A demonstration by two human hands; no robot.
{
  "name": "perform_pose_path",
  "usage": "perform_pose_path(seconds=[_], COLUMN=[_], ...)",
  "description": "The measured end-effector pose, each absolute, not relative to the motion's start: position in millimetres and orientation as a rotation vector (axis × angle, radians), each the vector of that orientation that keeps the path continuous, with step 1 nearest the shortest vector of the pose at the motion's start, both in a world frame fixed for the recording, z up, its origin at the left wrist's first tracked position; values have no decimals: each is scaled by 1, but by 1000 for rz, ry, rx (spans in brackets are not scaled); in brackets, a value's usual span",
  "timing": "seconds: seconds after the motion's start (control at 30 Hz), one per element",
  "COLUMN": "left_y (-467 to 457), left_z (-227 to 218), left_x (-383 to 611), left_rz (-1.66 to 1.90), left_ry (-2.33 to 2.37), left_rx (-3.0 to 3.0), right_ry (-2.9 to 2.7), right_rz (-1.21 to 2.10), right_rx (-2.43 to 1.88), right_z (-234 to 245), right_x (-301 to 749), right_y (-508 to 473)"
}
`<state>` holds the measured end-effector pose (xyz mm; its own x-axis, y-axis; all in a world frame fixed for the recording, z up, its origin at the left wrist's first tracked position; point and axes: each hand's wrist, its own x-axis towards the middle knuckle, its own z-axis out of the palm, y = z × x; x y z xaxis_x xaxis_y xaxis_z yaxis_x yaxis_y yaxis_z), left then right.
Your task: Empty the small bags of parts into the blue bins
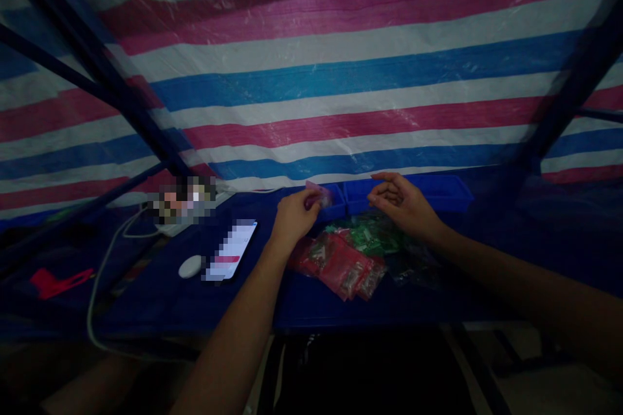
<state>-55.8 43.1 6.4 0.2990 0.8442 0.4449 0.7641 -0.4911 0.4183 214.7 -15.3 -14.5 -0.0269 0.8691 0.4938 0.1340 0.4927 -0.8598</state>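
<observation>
Left hand (294, 216): fingers pinching pink packet (316, 189), near left bin (337, 200).
Right hand (405, 205): fingers loosely parted, seemingly bare.
Packet: apparently mid-handling; next move likely wants steady pinch.

I note pink, white and blue striped plastic sheeting (341, 81), slanting dark-blue posts (577, 84), flat blue tabletop (311, 311); dim light.

Open air separates the hands (294, 215) (403, 205), red packets (335, 262) below, blue trays (457, 189) beyond.
</observation>
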Motion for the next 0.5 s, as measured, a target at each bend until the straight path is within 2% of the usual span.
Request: perform_pose_path(seconds=[0.33,0.5], left_y=[39,32], left_z=[0,8], left_x=[-57,-57], left_rz=[702,888], left_ry=[1530,1621], left_rx=[2528,2610], right_ry=[-1596,-1724], right_rz=[655,431], right_rx=[-949,-1007], right_z=[-16,-11], right_x=[213,214], right_y=[-18,-23])
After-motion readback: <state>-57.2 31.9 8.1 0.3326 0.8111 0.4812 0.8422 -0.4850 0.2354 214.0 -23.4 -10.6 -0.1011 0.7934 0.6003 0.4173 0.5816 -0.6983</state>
